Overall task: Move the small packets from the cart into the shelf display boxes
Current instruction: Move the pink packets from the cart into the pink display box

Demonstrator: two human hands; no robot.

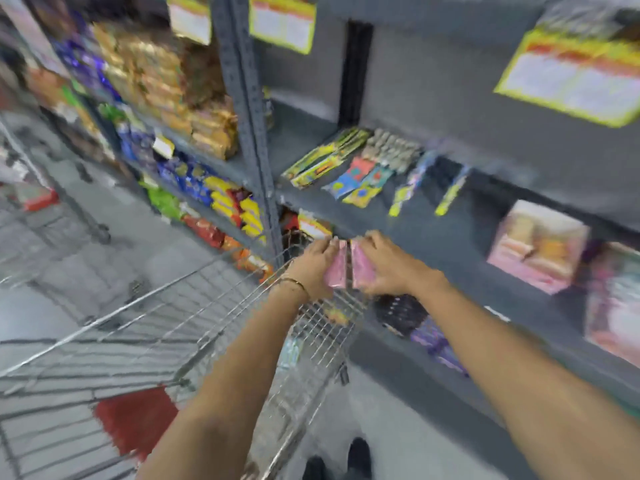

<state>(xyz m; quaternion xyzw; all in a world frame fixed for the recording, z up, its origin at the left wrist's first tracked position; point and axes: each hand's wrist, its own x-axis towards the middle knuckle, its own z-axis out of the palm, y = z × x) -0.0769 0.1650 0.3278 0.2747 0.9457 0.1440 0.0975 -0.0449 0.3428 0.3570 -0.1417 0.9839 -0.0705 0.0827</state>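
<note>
A shop aisle: grey shelves (433,216) stocked with snack packets (207,126), a wire cart (214,306).

Grey shelf (433,216), colourful flat packets (360,183) on it, pink display boxes (536,245) below

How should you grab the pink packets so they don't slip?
Hold each pink packet by its long edges, coming from the outer side, as the left hand and right hand do now. The packets look flat and slim, standing on end above the cart, so fingers wrap the narrow width.
</note>
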